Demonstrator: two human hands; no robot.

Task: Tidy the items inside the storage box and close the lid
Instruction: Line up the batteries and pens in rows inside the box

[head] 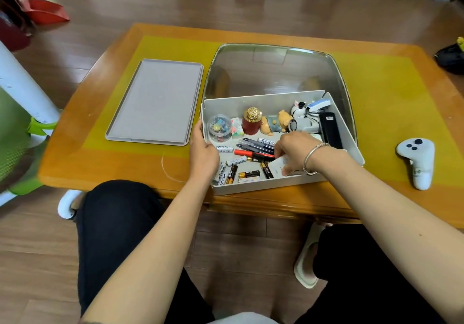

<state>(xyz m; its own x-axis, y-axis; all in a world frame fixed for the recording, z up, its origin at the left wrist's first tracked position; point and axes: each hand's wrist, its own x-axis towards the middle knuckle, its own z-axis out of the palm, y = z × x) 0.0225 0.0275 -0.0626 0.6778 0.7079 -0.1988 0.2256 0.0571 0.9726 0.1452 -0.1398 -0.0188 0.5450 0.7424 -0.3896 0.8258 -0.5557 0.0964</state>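
Wooden table (105,168); left hand (204,154) holds storage box (263,185), right hand (293,152) grip unclear.

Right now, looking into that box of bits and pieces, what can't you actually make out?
- What the right hand grips: its fingers cover most of a white item in the storage box, head view.
- Small print on the batteries: too small to read.
- Contents of the clear round container: tiny, blurred colours.
- Box floor beneath the right wrist: hidden.
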